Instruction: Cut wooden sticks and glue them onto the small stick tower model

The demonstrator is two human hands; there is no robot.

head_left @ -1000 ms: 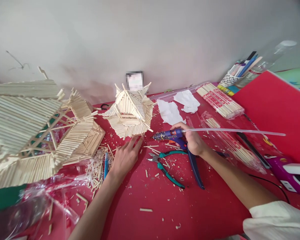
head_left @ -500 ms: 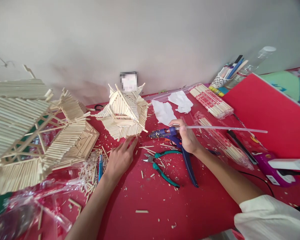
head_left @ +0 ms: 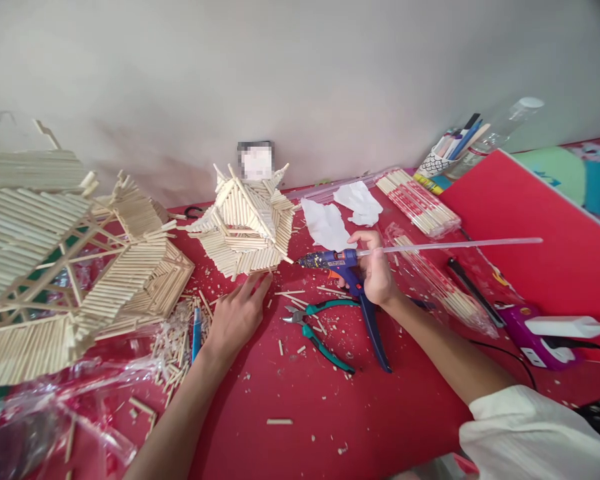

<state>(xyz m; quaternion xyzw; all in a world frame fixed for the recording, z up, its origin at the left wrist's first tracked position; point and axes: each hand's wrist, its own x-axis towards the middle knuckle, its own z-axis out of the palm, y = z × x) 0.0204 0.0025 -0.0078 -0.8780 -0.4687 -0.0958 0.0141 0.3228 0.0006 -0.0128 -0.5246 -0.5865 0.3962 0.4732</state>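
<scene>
My right hand (head_left: pixel 376 273) is closed round a blue hot glue gun (head_left: pixel 333 259), with a long translucent glue stick (head_left: pixel 460 245) jutting from its back. The gun's nozzle points left, close to a corner tip of a small roof-like model (head_left: pixel 245 220) built of thin wooden sticks. At the model's front lower edge is my left hand (head_left: pixel 240 313), fingers stretched forward and slightly apart, fingertips at the edge. Its thumb is hidden. Green-handled cutting pliers (head_left: pixel 313 320) lie opened on the red tabletop (head_left: pixel 260 453) between my hands.
A larger stick structure (head_left: pixel 125 280) fills the left side. Stick offcuts and a blue pen-like tool (head_left: pixel 197 333) lie beside my left forearm. Torn white paper (head_left: pixel 327 223), packs of sticks (head_left: pixel 420 200), a pen cup (head_left: pixel 436 162) and a purple power socket (head_left: pixel 540 337) stand rightward.
The glue gun has turned slightly more level, and the glue stick's far end has risen. My left hand stays at the model's edge. The whole view has shifted slightly.
</scene>
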